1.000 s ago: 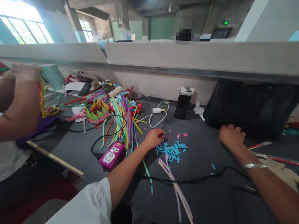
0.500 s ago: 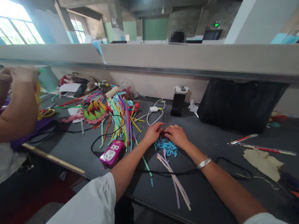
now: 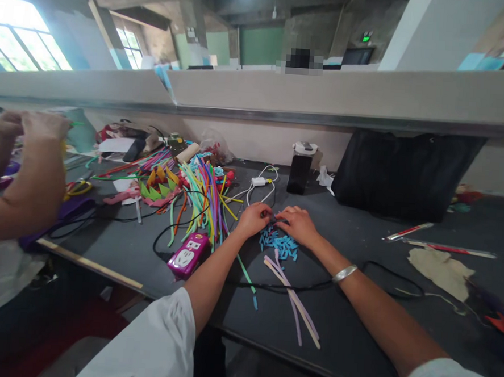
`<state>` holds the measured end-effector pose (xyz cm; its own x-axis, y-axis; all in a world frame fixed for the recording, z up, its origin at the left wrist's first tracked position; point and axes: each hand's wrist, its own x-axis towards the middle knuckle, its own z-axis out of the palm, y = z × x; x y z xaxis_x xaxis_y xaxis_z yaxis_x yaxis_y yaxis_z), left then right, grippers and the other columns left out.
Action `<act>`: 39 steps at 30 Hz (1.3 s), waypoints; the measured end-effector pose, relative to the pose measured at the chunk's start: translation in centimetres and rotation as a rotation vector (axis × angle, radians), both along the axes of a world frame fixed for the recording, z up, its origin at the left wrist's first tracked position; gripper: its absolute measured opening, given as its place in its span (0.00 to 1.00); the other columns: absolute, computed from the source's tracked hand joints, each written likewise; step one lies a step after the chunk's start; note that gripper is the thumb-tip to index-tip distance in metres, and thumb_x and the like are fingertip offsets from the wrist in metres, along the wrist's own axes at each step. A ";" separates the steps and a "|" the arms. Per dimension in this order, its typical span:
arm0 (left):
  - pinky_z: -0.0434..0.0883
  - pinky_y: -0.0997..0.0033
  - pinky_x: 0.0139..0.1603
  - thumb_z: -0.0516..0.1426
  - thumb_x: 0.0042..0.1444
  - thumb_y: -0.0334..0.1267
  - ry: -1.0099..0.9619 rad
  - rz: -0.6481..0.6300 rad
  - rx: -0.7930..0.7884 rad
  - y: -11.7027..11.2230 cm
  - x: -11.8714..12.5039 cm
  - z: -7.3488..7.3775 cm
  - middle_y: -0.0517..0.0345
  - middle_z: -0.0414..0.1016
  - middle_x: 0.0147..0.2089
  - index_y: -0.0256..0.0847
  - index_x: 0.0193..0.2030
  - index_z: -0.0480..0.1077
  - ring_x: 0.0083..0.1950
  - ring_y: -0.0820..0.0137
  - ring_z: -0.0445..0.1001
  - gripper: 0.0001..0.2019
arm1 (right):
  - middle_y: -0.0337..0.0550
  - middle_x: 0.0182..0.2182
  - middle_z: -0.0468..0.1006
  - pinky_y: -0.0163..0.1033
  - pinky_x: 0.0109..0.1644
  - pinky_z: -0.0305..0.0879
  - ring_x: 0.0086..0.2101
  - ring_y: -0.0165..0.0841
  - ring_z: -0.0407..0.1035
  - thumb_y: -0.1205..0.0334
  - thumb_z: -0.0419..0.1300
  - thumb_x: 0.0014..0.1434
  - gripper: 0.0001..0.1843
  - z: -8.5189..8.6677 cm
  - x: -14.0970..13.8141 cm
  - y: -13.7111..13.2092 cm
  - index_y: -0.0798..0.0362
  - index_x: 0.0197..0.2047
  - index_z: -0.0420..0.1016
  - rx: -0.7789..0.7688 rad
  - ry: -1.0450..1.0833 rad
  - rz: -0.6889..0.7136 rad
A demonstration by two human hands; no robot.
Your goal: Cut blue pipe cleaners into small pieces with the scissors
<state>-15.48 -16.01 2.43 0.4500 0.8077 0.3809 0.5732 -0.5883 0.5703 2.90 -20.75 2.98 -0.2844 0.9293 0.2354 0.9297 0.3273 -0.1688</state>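
Observation:
My left hand (image 3: 253,218) is closed in a pinch at the far side of a heap of short blue pieces (image 3: 279,244). Facing it, my right hand (image 3: 297,222) also has its fingers pressed together, the fingertips of both hands nearly meeting. Between them shows a trace of something small and purplish, too tiny to name. Long fuzzy stems (image 3: 293,298) in pale purple and cream lie crossed just nearer than the heap. Under my left forearm runs a green stem (image 3: 247,273) with a blue piece by its end.
A purple power strip (image 3: 188,256) and a bundle of coloured fuzzy stems (image 3: 204,200) lie left. Behind stand a dark bottle (image 3: 300,168) and a black bag (image 3: 406,175). A white cable (image 3: 258,182) and black cord cross the table. At left, a co-worker's raised hands (image 3: 29,129).
My hands stay together over the far edge of the blue heap, with small shifts of the fingers. The view has moved slightly. The co-worker's hands remain raised.

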 end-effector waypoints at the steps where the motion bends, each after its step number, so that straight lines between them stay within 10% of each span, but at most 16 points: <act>1: 0.69 0.73 0.39 0.57 0.49 0.31 0.053 -0.022 -0.006 -0.1 -0.1 0.2 0.56 0.75 0.34 0.38 0.35 0.76 0.36 0.71 0.72 0.08 | 0.41 0.45 0.75 0.38 0.44 0.53 0.46 0.35 0.64 0.54 0.57 0.61 0.12 0.0 -0.2 0.1 0.43 0.46 0.77 -0.005 -0.007 0.010; 10: 0.66 0.75 0.36 0.57 0.47 0.35 0.343 -0.052 -0.063 -0.4 -0.3 0.6 0.58 0.76 0.34 0.41 0.35 0.76 0.36 0.70 0.72 0.09 | 0.49 0.43 0.74 0.40 0.45 0.56 0.45 0.38 0.65 0.62 0.51 0.64 0.14 0.0 -0.1 0.8 0.52 0.46 0.75 0.013 0.006 -0.154; 18: 0.66 0.73 0.37 0.57 0.49 0.39 0.367 -0.045 -0.049 -0.3 -0.6 0.5 0.54 0.75 0.37 0.40 0.36 0.75 0.38 0.67 0.72 0.09 | 0.37 0.38 0.78 0.34 0.43 0.59 0.40 0.31 0.69 0.60 0.57 0.59 0.09 1.6 -1.5 -1.3 0.45 0.39 0.79 -0.092 0.021 -0.006; 30: 0.65 0.72 0.34 0.58 0.48 0.41 0.367 0.043 -0.076 -0.4 -0.4 0.3 0.52 0.76 0.33 0.41 0.30 0.76 0.34 0.66 0.73 0.07 | 0.48 0.39 0.77 0.41 0.46 0.57 0.43 0.39 0.67 0.60 0.56 0.59 0.11 2.2 -2.7 -2.2 0.49 0.36 0.80 -0.107 -0.065 0.072; 39: 0.63 0.73 0.32 0.57 0.47 0.37 0.082 0.208 -0.105 -0.6 -0.1 1.0 0.57 0.76 0.28 0.38 0.28 0.75 0.30 0.71 0.70 0.06 | 0.42 0.32 0.76 0.38 0.43 0.60 0.37 0.34 0.69 0.65 0.58 0.50 0.05 0.5 -2.7 -1.7 0.51 0.30 0.76 -0.085 0.248 -0.001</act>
